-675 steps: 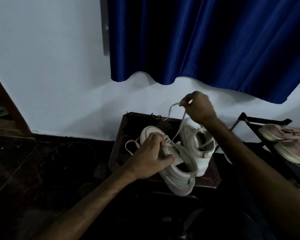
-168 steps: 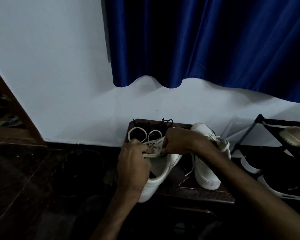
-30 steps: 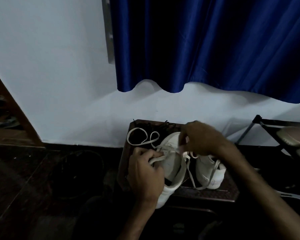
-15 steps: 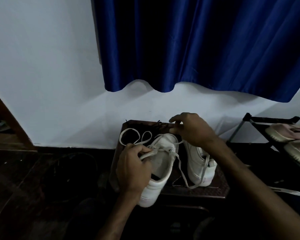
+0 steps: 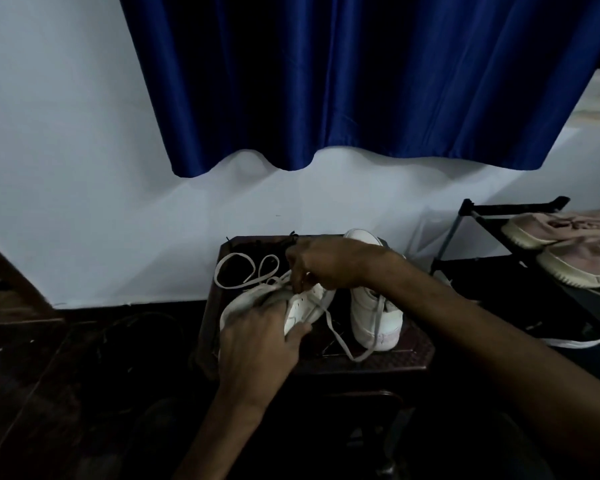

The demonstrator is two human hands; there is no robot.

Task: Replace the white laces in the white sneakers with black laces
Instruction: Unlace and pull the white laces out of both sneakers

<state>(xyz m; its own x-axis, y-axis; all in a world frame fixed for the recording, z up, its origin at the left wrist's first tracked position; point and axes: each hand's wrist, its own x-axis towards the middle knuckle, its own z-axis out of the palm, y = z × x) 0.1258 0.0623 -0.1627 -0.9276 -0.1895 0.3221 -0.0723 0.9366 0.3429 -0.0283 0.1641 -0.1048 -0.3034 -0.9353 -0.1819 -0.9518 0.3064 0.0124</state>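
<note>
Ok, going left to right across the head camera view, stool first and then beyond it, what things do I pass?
loose white lace → held sneaker → upright sneaker → black shoe rack → pink shoes

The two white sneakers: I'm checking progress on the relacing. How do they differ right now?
The held sneaker is tilted, gripped by the left hand; the standing sneaker rests upright on the stool, with no hand gripping it. The right hand pinches the white lace at the held sneaker; the standing sneaker is not being worked. Both are white.
</note>
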